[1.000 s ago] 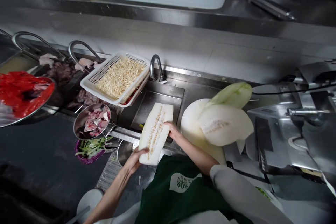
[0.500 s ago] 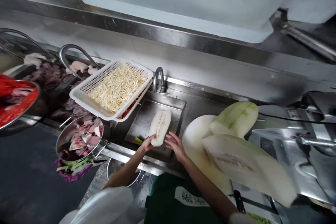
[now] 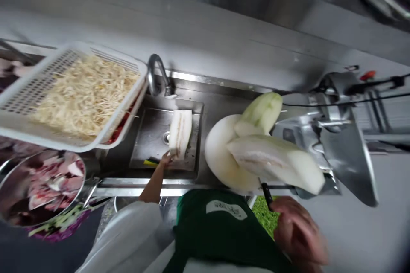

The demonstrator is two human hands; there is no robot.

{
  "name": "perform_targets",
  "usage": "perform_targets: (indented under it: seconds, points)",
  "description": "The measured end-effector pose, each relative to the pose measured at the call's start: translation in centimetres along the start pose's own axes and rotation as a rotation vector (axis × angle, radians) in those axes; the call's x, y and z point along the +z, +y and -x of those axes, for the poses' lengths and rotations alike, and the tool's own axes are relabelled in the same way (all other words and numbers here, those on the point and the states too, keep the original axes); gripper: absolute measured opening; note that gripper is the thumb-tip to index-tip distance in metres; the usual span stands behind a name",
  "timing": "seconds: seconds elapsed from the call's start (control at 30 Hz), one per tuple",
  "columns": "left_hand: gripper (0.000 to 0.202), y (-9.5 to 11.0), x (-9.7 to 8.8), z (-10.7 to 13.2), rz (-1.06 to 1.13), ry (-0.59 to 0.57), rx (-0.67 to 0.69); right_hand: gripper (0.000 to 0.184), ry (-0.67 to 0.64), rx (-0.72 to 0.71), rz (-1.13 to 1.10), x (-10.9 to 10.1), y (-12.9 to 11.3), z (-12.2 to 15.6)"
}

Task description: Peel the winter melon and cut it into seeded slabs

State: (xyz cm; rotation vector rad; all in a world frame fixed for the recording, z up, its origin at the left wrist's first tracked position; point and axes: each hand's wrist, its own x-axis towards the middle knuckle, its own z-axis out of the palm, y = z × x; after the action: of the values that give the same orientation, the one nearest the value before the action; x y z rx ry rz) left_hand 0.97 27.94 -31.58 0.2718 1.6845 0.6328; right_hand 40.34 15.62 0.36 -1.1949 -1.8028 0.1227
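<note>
Over the sink (image 3: 137, 149), my left hand (image 3: 165, 160) grips the lower end of a cut piece of winter melon (image 3: 180, 132), its pale seeded face upward. At the lower right, my right hand (image 3: 297, 230) is closed at the end of a black-handled tool (image 3: 266, 195). A short metal bit shows at the tool's far end; its kind is unclear. Larger winter melon pieces lie right of the sink: a long seeded one (image 3: 278, 153) and a green-skinned one (image 3: 262, 111), both over a round white board (image 3: 218, 149).
A white basket of bean sprouts (image 3: 86, 98) stands left of the tap (image 3: 156, 74). Below it is a metal pot of raw meat pieces (image 3: 56, 183). A metal slicing machine (image 3: 346, 149) stands at the right, and chopped greens (image 3: 265, 217) lie beneath the counter edge.
My right hand has left the melon piece and moved down to the right, now holding the black-handled tool. My left hand keeps the melon piece. The view has shifted right and downward.
</note>
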Motion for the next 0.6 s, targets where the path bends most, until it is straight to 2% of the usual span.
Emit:
perform_targets:
  seconds: [0.07, 0.1, 0.13, 0.17, 0.23, 0.3, 0.37, 0.47, 0.53, 0.6]
  points:
    - [0.067, 2.5, 1.8, 1.0, -0.057, -0.024, 0.124, 0.023, 0.301, 0.107, 0.091, -0.8, 1.8, 1.3]
    - [0.066, 4.1, 3.2, 2.0, -0.084, -0.088, 0.231, 0.023, 0.394, 0.209, 0.121, -0.8, 2.9, 2.0]
    - [0.065, 5.8, 4.7, 3.4, -0.112, -0.194, 0.371, 0.028, 0.428, 0.329, 0.125, -0.5, 4.2, 2.7]
    - [0.064, 7.6, 6.5, 5.1, -0.151, -0.336, 0.539, 0.036, 0.39, 0.459, 0.1, -0.1, 5.5, 3.3]
    - [0.068, 11.3, 10.6, 9.2, -0.26, -0.662, 0.9, 0.051, 0.186, 0.666, 0.0, 1.3, 7.9, 4.3]
    - [0.081, 14.6, 15.0, 13.0, -0.407, -0.872, 1.104, 0.067, -0.021, 0.738, -0.063, 2.9, 10.0, 4.9]
    - [0.088, 16.7, 18.9, 15.7, -0.533, -1.015, 1.123, 0.078, -0.113, 0.755, -0.073, 4.5, 11.8, 5.2]
    - [0.087, 17.3, 22.6, 17.1, -0.548, -1.109, 1.02, 0.083, -0.087, 0.768, -0.102, 5.9, 14.0, 5.4]
    - [0.087, 16.1, 23.2, 17.1, -0.483, -1.053, 1.023, 0.084, -0.083, 0.75, -0.115, 6.0, 15.1, 5.5]
    - [0.089, 14.2, 22.5, 17.2, -0.421, -0.94, 1.076, 0.081, -0.131, 0.728, -0.11, 5.5, 15.6, 5.4]
